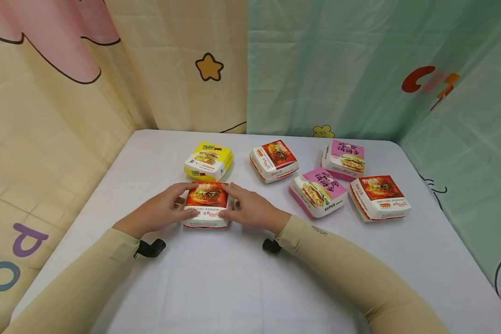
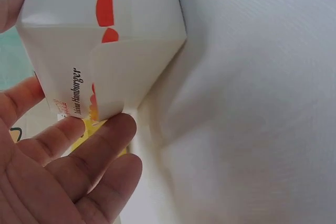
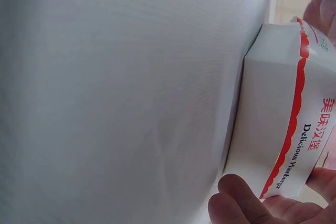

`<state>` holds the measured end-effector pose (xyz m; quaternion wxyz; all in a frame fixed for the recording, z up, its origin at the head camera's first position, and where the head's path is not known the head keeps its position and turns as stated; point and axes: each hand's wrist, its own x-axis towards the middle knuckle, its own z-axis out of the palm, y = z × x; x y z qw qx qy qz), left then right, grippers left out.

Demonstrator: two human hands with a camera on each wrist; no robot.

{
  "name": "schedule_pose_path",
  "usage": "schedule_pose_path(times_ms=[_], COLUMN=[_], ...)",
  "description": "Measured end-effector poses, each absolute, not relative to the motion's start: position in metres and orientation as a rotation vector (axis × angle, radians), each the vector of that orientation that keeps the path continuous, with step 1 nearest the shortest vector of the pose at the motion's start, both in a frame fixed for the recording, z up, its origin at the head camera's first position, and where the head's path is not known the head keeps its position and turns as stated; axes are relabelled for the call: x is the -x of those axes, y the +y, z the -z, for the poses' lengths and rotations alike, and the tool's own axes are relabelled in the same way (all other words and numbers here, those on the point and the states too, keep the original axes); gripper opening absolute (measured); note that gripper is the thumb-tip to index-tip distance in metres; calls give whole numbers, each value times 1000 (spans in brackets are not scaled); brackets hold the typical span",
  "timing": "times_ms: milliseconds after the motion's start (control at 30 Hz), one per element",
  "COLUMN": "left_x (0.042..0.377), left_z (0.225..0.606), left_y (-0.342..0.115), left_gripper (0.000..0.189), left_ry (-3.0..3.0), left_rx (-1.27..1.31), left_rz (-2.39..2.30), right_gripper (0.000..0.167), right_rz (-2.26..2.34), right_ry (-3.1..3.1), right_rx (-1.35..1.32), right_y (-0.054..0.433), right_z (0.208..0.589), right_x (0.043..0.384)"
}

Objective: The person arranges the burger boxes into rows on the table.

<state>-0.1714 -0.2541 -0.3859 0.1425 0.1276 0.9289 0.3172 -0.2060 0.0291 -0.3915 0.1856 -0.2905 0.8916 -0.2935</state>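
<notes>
A red and white hamburger box [image 1: 206, 199] sits closed on the table between my hands. My left hand [image 1: 160, 208] grips its left side, thumb at the near top edge and index finger at the far corner. From the right, my right hand [image 1: 252, 208] holds the opposite side in much the same way. In the left wrist view, the box's white side [image 2: 68, 51] shows a red scalloped trim, with several fingers by its back end. The right wrist view shows the box's lettered side [image 3: 286, 108], fingertips [image 3: 239, 195] at its far end.
Just behind the held box is a yellow hamburger box [image 1: 208, 162]. Another red box [image 1: 274, 161] stands further right, then two pink boxes, one rear [image 1: 343, 160] and one front [image 1: 318, 192], and a red box [image 1: 380, 198] at far right. A white cloth covers the table [image 1: 217, 287]; curtains [image 1: 175, 93] hang around it.
</notes>
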Motion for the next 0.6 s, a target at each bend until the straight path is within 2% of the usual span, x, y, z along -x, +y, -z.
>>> schedule_pose_path(times_ms=[467, 600], left_x=[171, 177], left_z=[371, 363], left_y=[-254, -258], left_gripper=[80, 79], left_ry=[2734, 2764], left_rx=[-429, -367], left_rz=[-793, -783], right_gripper=[86, 83], right_rz=[878, 933], right_ry=[2521, 2572], right_rx=[762, 702], right_y=[34, 35], right_z=[389, 386], right_x=[209, 217])
